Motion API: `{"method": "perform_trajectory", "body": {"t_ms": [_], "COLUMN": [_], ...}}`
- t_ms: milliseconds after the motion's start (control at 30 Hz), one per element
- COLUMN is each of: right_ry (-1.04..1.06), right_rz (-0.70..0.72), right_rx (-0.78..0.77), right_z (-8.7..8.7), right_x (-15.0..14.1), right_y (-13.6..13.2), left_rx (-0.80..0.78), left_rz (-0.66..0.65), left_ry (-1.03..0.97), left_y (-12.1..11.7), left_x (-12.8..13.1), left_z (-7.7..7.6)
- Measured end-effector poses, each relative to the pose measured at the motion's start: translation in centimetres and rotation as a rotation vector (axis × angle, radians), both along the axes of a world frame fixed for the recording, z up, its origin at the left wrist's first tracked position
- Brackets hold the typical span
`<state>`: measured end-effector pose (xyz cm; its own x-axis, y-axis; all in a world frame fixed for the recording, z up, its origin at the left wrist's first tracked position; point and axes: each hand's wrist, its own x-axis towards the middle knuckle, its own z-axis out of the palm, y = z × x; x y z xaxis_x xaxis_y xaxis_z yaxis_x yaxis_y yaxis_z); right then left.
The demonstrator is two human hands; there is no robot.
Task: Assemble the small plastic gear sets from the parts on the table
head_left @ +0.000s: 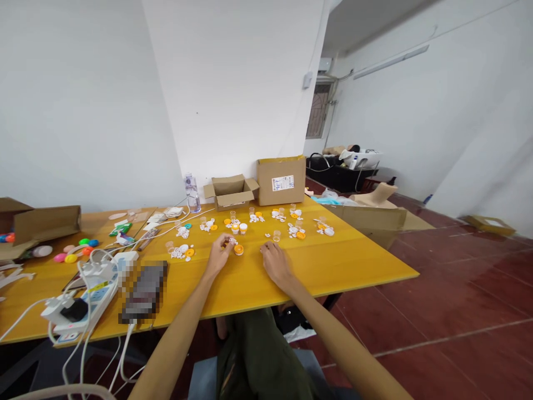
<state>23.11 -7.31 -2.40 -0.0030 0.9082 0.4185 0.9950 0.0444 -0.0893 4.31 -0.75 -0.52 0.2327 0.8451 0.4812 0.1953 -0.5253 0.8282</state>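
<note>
My left hand (219, 253) is closed, pinching small white pieces with dark marks (233, 240) at its fingertips. Just right of them lies an orange round cap (239, 250). Two small jars with white and orange parts (239, 228) stand behind that hand. Over the table's near middle, my right hand (275, 263) has its fingers curled together; what they hold, if anything, is hidden. A clear cup (277, 235) stands beyond it, with a few tiny white bits (267, 235) nearby.
Several clusters of white pieces, clear cups and orange caps (297, 230) spread across the wooden table (350, 264). Cardboard boxes (281, 182) and a water bottle (192, 193) line the back. Left are a phone (145, 291), a power strip (97, 297), cables and coloured balls (70, 258).
</note>
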Motion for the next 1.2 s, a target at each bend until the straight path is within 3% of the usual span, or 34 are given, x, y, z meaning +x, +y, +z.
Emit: {"method": "perform_trajectory", "body": {"t_ms": [233,667,833,1000,1200], "right_ry": [-0.008,0.039,0.276,0.557,0.652], "right_rz": [0.074,0.072,0.136,0.312,0.42], "right_rx": [-0.026,-0.017,0.048,0.171,0.193], "right_z": [0.0,0.0,-0.7,-1.0,-0.9], "right_x": [0.0,-0.1,0.5,1.3,1.4], "right_y": [0.1,0.2,0.8,1.4,1.8], "left_rx": [-0.016,-0.076,-0.052,-0.069,-0.103], "left_rz": [-0.012,-0.021,-0.072,-0.084,-0.091], "left_ry": [-0.021,-0.036,-0.103,-0.182,-0.208], "left_y": [0.3,0.4,0.2,0.2,0.4], "left_x": [-0.3,-0.1,-0.2,-0.2,-0.1], "left_z": [0.0,-0.2,0.1,0.3,0.2]}}
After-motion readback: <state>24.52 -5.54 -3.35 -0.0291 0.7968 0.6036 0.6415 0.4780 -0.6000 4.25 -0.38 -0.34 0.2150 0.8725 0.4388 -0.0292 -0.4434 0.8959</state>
